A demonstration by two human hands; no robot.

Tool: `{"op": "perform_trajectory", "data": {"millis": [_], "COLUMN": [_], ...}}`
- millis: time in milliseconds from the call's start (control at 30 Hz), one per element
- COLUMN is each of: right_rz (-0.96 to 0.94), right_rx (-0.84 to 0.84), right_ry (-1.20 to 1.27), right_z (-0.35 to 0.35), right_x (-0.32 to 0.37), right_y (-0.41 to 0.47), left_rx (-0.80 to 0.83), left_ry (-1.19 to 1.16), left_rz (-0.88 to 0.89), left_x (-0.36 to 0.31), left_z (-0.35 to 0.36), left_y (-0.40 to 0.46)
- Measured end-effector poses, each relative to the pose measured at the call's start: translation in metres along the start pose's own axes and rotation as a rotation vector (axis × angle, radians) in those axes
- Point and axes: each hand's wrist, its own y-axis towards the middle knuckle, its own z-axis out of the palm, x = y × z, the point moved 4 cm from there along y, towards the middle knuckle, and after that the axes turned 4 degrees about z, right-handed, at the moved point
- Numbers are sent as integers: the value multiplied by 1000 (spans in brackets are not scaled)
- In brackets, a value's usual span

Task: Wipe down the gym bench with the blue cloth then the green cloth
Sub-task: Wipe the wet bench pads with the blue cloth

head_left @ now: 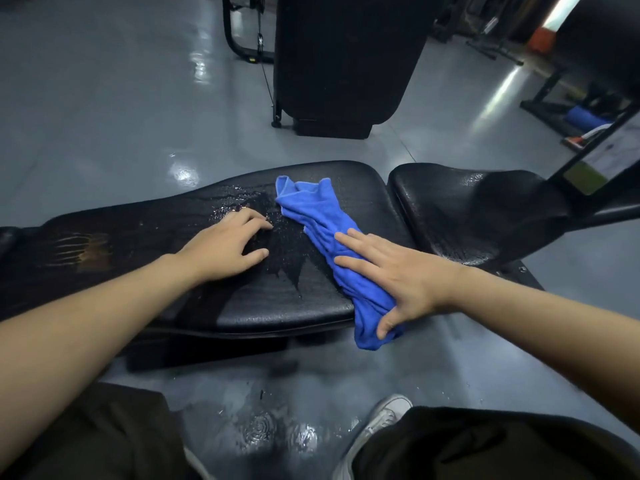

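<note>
Black wet bench (311, 306), grey glossy floor (104, 98); right hand (398, 275) flat on blue cloth (311, 209), left hand (225, 247) spread open

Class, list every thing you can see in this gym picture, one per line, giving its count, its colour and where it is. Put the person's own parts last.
gym bench: one, black, across the middle, its long pad wet
seat pad: one, black, right of the long pad, wet
blue cloth: one, blue, bunched on the long pad, its near end hanging over the edge
upright pad: one, black, behind the bench
floor: grey, glossy, wet patch near the feet
foam roller: one, blue, far right
shoe: one, white, bottom centre
left hand: one, resting on the wet pad
right hand: one, flat on the blue cloth
</note>
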Motion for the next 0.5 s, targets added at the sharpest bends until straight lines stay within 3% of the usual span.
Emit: {"op": "perform_trajectory", "data": {"millis": [100,500], "right_rz": [2,121], "right_rx": [-18,-123], "right_ry": [-82,-2], "right_z": [4,15], "right_x": [11,69], "right_y": [11,45], "left_rx": [15,-19], "left_ry": [2,25], "left_rz": [12,70], "left_x": [3,8], "left_z": [1,-1], "left_y": [-1,-22]}}
